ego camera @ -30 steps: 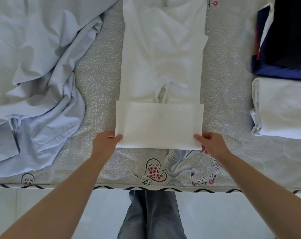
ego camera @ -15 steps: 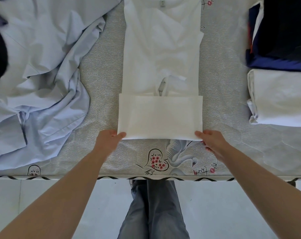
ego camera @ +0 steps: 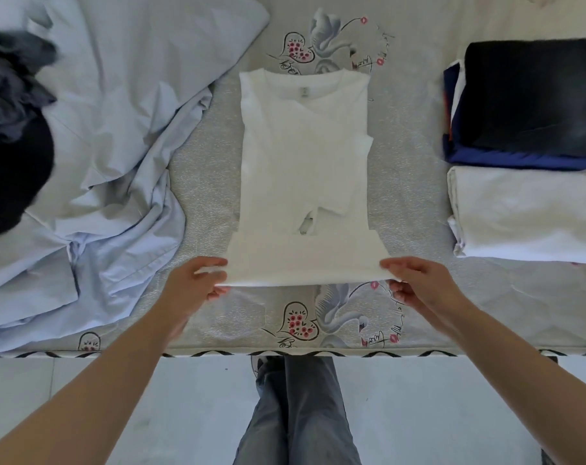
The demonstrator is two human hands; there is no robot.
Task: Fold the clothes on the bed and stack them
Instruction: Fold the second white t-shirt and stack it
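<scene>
Head view: The white T-shirt [ego camera: 304, 169] lies flat at the centre of the bed [ego camera: 409, 203], sleeves turned in, forming a long narrow panel with the collar at the far end. The near hem section is already doubled over. The left hand [ego camera: 197, 283] pinches the near-left corner of this doubled section; the right hand [ego camera: 415, 280] pinches the near-right corner. Both corners are raised slightly off the bed.

Recommended procedure, as a judgement: carry both corners toward the collar at equal height and speed, keeping the leading edge taut and square to the panel sides. Lay down without trapping creases.

At right, near to far, sit a folded white garment [ego camera: 523, 213] and a dark folded stack [ego camera: 526, 102]. Unfolded pale blue clothes [ego camera: 110, 135] lie at left.
</scene>
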